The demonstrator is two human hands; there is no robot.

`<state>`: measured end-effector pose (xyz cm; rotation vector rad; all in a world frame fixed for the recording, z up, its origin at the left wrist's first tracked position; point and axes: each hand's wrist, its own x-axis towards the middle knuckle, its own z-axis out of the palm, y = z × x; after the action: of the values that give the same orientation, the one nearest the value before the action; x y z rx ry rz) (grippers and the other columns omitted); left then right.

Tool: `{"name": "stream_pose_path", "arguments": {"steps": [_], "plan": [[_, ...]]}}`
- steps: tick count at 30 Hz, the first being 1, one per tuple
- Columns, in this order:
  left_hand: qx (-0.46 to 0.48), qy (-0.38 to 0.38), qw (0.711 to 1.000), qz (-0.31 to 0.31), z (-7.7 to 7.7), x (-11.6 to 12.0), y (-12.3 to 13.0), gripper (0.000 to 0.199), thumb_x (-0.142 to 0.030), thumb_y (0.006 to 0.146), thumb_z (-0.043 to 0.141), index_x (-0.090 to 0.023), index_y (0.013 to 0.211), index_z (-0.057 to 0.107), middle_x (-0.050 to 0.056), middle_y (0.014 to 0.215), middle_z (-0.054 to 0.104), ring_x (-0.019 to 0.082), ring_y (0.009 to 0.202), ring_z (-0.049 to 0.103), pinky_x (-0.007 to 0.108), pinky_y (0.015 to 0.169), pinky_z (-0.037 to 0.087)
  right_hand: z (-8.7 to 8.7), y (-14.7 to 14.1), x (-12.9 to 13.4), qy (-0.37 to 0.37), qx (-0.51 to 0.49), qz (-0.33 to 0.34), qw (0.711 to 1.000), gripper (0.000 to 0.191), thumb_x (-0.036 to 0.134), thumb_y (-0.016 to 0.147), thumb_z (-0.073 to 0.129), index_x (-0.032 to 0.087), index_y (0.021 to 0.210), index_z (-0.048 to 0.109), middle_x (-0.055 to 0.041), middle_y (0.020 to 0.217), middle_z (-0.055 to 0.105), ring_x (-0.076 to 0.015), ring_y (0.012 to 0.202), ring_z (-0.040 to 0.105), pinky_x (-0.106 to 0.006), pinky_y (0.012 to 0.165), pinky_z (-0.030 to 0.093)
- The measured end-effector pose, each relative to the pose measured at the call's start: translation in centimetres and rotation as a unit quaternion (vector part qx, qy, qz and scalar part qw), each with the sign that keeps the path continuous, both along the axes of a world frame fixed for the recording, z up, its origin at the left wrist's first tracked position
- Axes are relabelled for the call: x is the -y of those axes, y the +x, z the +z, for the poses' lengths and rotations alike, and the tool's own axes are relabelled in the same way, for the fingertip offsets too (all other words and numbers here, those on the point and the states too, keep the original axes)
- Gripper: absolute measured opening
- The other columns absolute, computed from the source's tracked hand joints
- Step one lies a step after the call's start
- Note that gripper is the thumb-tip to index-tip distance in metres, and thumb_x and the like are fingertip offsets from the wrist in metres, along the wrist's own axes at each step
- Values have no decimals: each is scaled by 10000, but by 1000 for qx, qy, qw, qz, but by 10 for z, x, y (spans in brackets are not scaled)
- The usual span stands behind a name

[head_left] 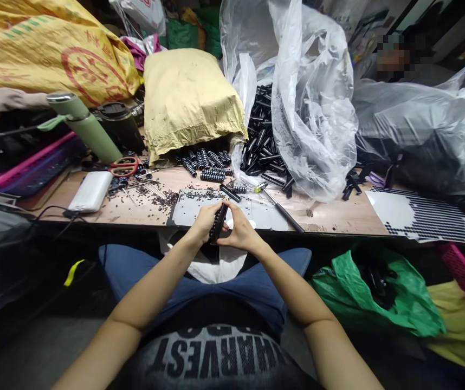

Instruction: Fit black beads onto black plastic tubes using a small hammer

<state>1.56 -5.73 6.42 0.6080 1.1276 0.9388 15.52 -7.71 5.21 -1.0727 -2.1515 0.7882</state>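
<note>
At the table's front edge, my left hand (pixel 205 221) is closed around a black studded tube (pixel 218 222), which stands tilted. My right hand (pixel 240 230) holds the same tube between its fingertips, near the upper end, and its thumb, near the lower end. Just beyond lies a plain black tube (pixel 230 193) on a pale grey sheet (pixel 192 208). Small black pellets (pixel 159 200) are scattered to the left. Several finished-looking studded tubes (pixel 212 160) lie in a heap farther back. A dark-handled tool (pixel 283 210) rests to the right of my hands.
A yellowish sack (pixel 192 97) and a clear plastic bag (pixel 317 108) spilling black tubes (pixel 263 135) stand behind. To the left are a green flask (pixel 86 127), red-handled scissors (pixel 123 166) and a white box (pixel 91 192). A green bag (pixel 407 303) sits below right; another person is far right.
</note>
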Motion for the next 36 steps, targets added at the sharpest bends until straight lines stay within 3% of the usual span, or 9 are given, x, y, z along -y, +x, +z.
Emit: {"name": "stream_pose_path", "arguments": {"steps": [15,17,19,22,24,27,30,32,36], "plan": [[-11,-10,999,-31,-14,-13,4,300,-419,825,605,-132,741,589,-12,488,503,124,354,515,225,362,430,-20,-3,-2,-30,-41,-58,997,1091,307,517,839,196,1414,227,-154,1398,388,-296,1304,409,-478,1084,380],[-44,24,998,-48,-21,-15,5,321,-441,839,579,-124,808,627,31,588,572,148,438,569,262,430,478,-24,-3,-4,-14,-22,-84,996,1056,274,519,818,185,1402,247,-154,1366,416,-299,1281,422,-480,1080,382],[-135,130,981,-55,-32,-16,9,304,-408,842,583,-136,946,668,83,779,632,187,641,642,307,585,537,-33,-2,-9,0,6,-122,993,1032,269,530,802,158,1399,256,-173,1363,414,-320,1285,408,-501,1088,362],[-334,335,878,-73,-51,-15,17,413,-250,793,645,-166,1196,628,126,1054,600,238,978,606,366,866,506,-51,1,-18,19,43,-191,981,901,236,634,720,108,1402,265,-214,1376,400,-336,1307,380,-521,1100,329],[-430,405,799,-118,-62,-17,20,497,-148,788,623,-140,1282,570,142,1080,580,246,1014,580,383,916,474,-59,11,-22,28,67,-199,977,807,215,706,654,106,1409,274,-213,1383,406,-320,1314,380,-506,1097,337],[-493,466,707,-201,-74,-24,12,411,-115,862,522,-130,1270,572,131,1022,608,221,923,602,349,839,487,-58,45,-26,44,142,-242,959,733,302,761,656,111,1391,333,-204,1372,436,-330,1293,391,-504,1056,366],[-543,514,624,-226,-79,-30,-6,348,-145,913,465,-166,1236,595,119,1039,638,209,880,611,336,774,467,-48,93,-33,34,278,-403,871,502,357,841,601,90,1252,496,-225,1250,519,-362,1196,442,-504,956,400],[-585,523,580,-218,-81,-30,-15,359,-134,913,458,-178,1245,587,120,1064,652,215,878,611,348,750,441,-41,120,-38,12,363,-439,821,338,341,891,536,86,1109,576,-223,1146,568,-356,1128,476,-469,902,406],[-641,531,516,-200,-82,-22,-18,414,-96,907,431,-187,1295,544,121,1123,657,223,893,597,369,731,392,-27,138,-36,-34,397,-413,819,287,350,949,425,108,1003,569,-193,1029,619,-292,965,563,-369,794,408]]}}
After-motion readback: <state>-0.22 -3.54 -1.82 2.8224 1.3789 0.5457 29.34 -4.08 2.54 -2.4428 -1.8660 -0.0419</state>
